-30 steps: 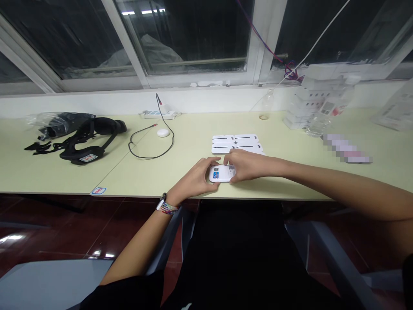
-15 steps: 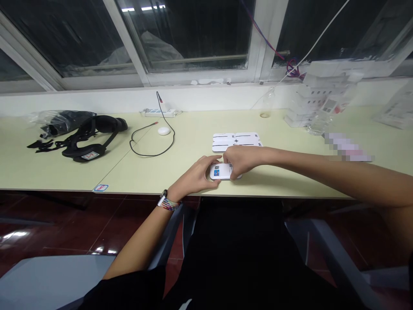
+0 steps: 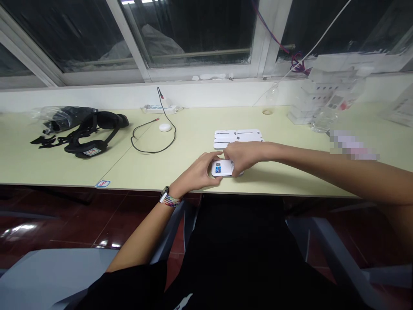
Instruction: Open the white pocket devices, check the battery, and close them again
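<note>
A small flat white case [image 3: 223, 168] with rounded corners and a blue label at its left end lies near the front edge of the table. Around its left end curve the thumb and fingers of my left hand [image 3: 202, 172], holding it from the side. My right hand [image 3: 242, 156] grips the other end from above, covering much of that end. Just behind my hands rests a white panel [image 3: 238, 133] with black line markings, its lower right part hidden by my right hand and forearm.
A black head strap [image 3: 93, 135] lies at the left. A looped black cable [image 3: 151, 152], a round white object [image 3: 164, 127] and a power strip [image 3: 160, 110] sit further back. White boxes [image 3: 305, 110] and a clear bottle [image 3: 322, 121] stand at the right.
The whole view has shifted slightly with my head. Both hands keep their hold on the white case, with hardly any movement relative to the table.
</note>
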Action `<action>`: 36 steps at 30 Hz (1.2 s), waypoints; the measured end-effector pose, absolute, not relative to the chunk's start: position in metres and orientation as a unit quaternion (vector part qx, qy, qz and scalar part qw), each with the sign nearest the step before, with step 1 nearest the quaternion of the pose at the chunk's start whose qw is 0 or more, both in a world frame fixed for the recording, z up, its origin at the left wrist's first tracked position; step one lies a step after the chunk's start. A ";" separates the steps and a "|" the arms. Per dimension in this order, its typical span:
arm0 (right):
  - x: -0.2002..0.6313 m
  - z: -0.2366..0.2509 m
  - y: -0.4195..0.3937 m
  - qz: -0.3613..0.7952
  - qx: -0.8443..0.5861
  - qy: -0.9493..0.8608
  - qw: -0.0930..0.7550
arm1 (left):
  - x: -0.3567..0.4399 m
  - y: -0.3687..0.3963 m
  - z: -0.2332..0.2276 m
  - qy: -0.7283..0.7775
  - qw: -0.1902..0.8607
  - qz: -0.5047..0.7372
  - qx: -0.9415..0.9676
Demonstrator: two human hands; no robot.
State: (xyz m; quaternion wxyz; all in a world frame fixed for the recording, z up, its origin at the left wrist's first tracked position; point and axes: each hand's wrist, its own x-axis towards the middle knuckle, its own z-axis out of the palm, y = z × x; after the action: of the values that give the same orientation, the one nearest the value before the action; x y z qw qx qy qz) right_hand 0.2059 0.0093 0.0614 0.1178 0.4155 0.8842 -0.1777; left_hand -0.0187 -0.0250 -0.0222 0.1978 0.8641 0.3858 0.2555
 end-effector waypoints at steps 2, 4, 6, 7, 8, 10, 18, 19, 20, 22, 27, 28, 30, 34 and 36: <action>0.205 0.066 0.010 -0.167 0.412 0.889 0.115 | -0.018 -0.025 -0.022 0.394 0.203 0.256 0.859; 0.206 0.071 0.011 -0.153 0.415 0.888 0.123 | -0.018 -0.026 -0.021 0.404 0.216 0.257 0.851; 0.211 0.075 0.012 -0.149 0.418 0.886 0.131 | -0.017 -0.026 -0.020 0.403 0.242 0.260 0.844; 0.215 0.076 0.012 -0.155 0.414 0.888 0.128 | -0.017 -0.027 -0.020 0.400 0.255 0.261 0.841; 0.220 0.077 0.012 -0.166 0.407 0.890 0.118 | -0.017 -0.027 -0.020 0.397 0.266 0.262 0.838; 0.231 0.077 0.012 -0.193 0.389 0.898 0.069 | -0.017 -0.027 -0.021 0.396 0.279 0.266 0.833; 0.265 0.059 0.041 -0.259 0.426 0.827 -0.260 | -0.022 -0.024 -0.028 0.375 0.288 0.278 0.836; 0.270 0.056 0.048 -0.281 0.446 0.794 -0.302 | -0.022 -0.025 -0.028 0.374 0.289 0.278 0.836; 0.276 0.052 0.055 -0.303 0.468 0.759 -0.337 | -0.022 -0.025 -0.028 0.376 0.288 0.276 0.836; 0.289 0.045 0.066 -0.317 0.518 0.702 -0.373 | -0.022 -0.026 -0.027 0.379 0.287 0.270 0.837; 0.321 0.027 0.071 -0.249 0.624 0.667 -0.323 | -0.021 -0.027 -0.027 0.376 0.280 0.271 0.841; 0.325 0.024 0.069 -0.245 0.628 0.673 -0.305 | -0.021 -0.027 -0.027 0.377 0.278 0.270 0.841; 0.329 0.021 0.065 -0.246 0.624 0.688 -0.279 | -0.022 -0.027 -0.027 0.379 0.274 0.268 0.842; 0.327 0.017 0.061 -0.257 0.612 0.706 -0.248 | -0.023 -0.027 -0.027 0.381 0.275 0.265 0.842; 0.324 0.016 0.061 -0.258 0.610 0.710 -0.240 | -0.023 -0.028 -0.026 0.383 0.274 0.262 0.843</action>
State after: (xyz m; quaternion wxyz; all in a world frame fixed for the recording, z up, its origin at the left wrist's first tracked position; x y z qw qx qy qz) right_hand 0.3237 0.0612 0.0155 -0.2404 0.6098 0.7098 -0.2581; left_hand -0.0228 -0.0279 -0.0264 0.2737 0.8427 0.3826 0.2619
